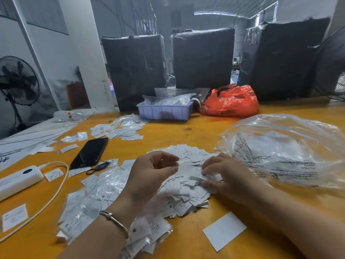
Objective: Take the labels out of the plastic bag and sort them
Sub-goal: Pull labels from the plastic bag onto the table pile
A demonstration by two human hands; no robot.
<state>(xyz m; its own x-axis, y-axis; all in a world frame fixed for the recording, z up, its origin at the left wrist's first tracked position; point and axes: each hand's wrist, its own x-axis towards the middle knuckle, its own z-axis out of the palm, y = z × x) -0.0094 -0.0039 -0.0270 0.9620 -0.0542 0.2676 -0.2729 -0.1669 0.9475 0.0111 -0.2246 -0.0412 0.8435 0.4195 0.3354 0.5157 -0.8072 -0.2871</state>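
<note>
The labels (186, 186) are heaped loose on the counter (186, 128) beside the plastic bag (283, 150), apparently so sizes can be read, while one is pinched from the heap by the right hand (222, 174) and the left hand (151, 171) is curled around a thin clear strip.

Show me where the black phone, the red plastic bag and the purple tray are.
black phone (89, 153): head view, screen centre.
red plastic bag (231, 101): head view, crumpled middle.
purple tray (165, 112): head view, front wall.
</note>
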